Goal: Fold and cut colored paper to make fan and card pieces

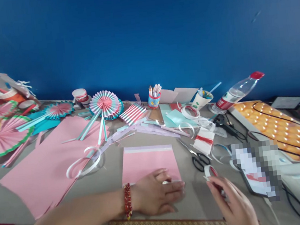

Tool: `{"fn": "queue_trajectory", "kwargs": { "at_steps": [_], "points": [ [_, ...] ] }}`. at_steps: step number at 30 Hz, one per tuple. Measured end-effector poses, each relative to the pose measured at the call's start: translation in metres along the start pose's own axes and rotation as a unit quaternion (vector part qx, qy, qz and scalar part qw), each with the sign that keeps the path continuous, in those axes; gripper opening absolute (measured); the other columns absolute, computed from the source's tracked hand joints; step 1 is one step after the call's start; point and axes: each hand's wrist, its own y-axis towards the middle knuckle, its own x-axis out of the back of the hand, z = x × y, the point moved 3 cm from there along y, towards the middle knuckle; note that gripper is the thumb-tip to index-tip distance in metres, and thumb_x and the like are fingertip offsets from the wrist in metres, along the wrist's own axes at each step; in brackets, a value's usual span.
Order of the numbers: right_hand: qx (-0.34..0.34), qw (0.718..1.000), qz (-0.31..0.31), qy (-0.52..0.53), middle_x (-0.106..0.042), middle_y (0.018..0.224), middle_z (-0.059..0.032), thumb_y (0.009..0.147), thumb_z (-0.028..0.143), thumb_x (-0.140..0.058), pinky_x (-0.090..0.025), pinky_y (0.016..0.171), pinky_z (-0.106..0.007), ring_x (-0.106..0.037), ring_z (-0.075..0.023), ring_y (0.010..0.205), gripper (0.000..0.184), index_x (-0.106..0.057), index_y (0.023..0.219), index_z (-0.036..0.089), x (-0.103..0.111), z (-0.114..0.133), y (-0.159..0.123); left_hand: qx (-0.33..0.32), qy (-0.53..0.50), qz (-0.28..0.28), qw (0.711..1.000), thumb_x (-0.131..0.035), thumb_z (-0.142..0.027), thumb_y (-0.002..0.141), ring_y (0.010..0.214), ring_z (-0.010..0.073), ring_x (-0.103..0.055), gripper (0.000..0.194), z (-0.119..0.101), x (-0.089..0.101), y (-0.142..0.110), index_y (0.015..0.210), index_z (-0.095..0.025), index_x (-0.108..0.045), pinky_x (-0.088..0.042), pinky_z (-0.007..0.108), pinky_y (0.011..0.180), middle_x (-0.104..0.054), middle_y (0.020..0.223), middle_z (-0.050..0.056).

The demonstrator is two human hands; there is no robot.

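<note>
Head: left hand point(155, 195) lies palm-down, partly over pink paper point(149, 164).

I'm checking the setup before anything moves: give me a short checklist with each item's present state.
1. Pink sheet lying on the table: ok.
2. Left hand resting on the sheet, over its lower part: ok.
3. Tape roll at the right hand's fingertips: ok, it looks held.
4. Scissors apart from the sheet: ok, lying to its right.
5. Sheet's whole lower edge visible: not ok, the left hand covers part.
6. Firmness of the right grip: cannot tell.
</note>
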Motion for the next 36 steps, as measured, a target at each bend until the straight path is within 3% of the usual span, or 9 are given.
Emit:
{"fn": "queue_trajectory", "kwargs": {
  "at_steps": [3,8,14,17,20,23,26,31,36],
  "points": [
    [0.007,0.999,-0.035,0.011,-0.066,0.089,-0.0059,0.096,0.028,-0.048,-0.05,0.072,-0.026,-0.065,-0.0176,0.077,0.019,-0.056,0.113,0.021,0.007,0.006,0.008,-0.014,0.006,-0.017,1.0,-0.03,-0.046,0.101,0.126,0.0241,-0.045,0.049,0.001,0.001,0.0,0.143,-0.022,-0.042,-0.023,0.044,0.114,-0.033,0.156,-0.004],
    [0.021,0.996,-0.081,-0.017,-0.064,0.079,-0.0025,0.095,0.025,-0.052,-0.05,0.074,-0.028,-0.062,-0.0164,0.068,0.06,-0.029,0.149,0.015,0.019,-0.001,0.039,-0.014,0.005,-0.017,1.0,-0.045,-0.047,0.096,0.128,0.0231,-0.045,0.049,-0.001,0.007,0.003,0.136,-0.019,-0.048,-0.026,0.043,0.114,-0.037,0.153,0.003],
    [0.016,0.976,-0.121,-0.179,-0.069,0.098,-0.0099,0.094,0.026,-0.044,-0.049,0.082,-0.034,-0.064,-0.0242,0.092,0.037,-0.054,0.128,0.016,0.014,-0.042,0.098,-0.02,-0.032,-0.012,0.999,-0.05,-0.04,0.095,0.13,0.0234,-0.045,0.031,0.014,0.041,-0.003,0.115,-0.02,-0.062,-0.024,0.045,0.116,-0.057,0.135,0.008],
    [0.045,0.969,-0.088,-0.227,-0.07,0.104,-0.0111,0.093,0.02,-0.042,-0.047,0.089,-0.037,-0.062,-0.0262,0.1,0.031,-0.061,0.117,0.015,-0.002,-0.053,0.122,0.057,-0.045,-0.052,0.996,-0.049,-0.032,0.096,0.119,0.023,-0.054,0.026,0.042,0.066,-0.021,0.115,-0.02,-0.063,-0.03,0.045,0.113,-0.066,0.122,0.008],
    [0.045,0.961,-0.044,-0.268,-0.07,0.105,-0.0122,0.094,0.022,-0.042,-0.047,0.085,-0.041,-0.061,-0.0289,0.098,0.03,-0.064,0.114,0.015,-0.017,-0.053,0.132,0.207,-0.035,-0.12,0.97,-0.045,-0.02,0.096,0.117,0.0218,-0.056,0.028,0.071,0.084,-0.053,0.117,-0.02,-0.063,-0.042,0.039,0.104,-0.066,0.122,0.006],
    [0.032,0.968,-0.041,-0.245,-0.066,0.117,-0.0131,0.095,0.03,-0.045,-0.047,0.085,-0.044,-0.059,-0.0312,0.103,0.033,-0.064,0.118,0.016,-0.025,-0.039,0.132,0.296,-0.024,-0.166,0.94,-0.043,-0.02,0.098,0.118,0.0216,-0.056,0.029,0.083,0.082,-0.081,0.119,-0.021,-0.063,-0.046,0.039,0.102,-0.064,0.124,0.006],
    [0.088,0.989,0.001,-0.116,-0.066,0.12,-0.0107,0.096,0.031,-0.044,-0.048,0.092,-0.04,-0.059,-0.0264,0.109,0.032,-0.065,0.117,0.018,-0.039,-0.005,0.129,0.323,0.001,-0.149,0.935,-0.046,-0.031,0.098,0.122,0.0246,-0.054,0.032,0.082,0.063,-0.091,0.124,-0.019,-0.06,-0.046,0.04,0.103,-0.06,0.131,0.01],
    [0.239,0.955,0.176,0.015,-0.05,0.144,-0.0066,0.093,0.022,-0.046,-0.039,0.109,-0.041,-0.046,-0.0217,0.131,0.05,-0.045,0.143,0.022,-0.081,0.068,0.119,0.182,0.024,-0.046,0.982,-0.048,-0.06,0.091,0.143,0.0314,-0.027,0.08,0.064,0.034,-0.074,0.153,-0.017,-0.022,-0.019,0.049,0.119,-0.028,0.157,0.011],
    [0.266,0.943,0.198,-0.013,-0.035,0.153,-0.011,0.094,0.041,-0.049,-0.034,0.113,-0.05,-0.037,-0.027,0.138,0.066,-0.027,0.152,0.017,-0.107,0.083,0.104,0.193,0.021,-0.02,0.981,-0.041,-0.069,0.089,0.144,0.0299,-0.026,0.091,0.057,0.026,-0.089,0.155,-0.015,-0.008,-0.014,0.047,0.12,-0.02,0.159,0.014]
  ]
}}
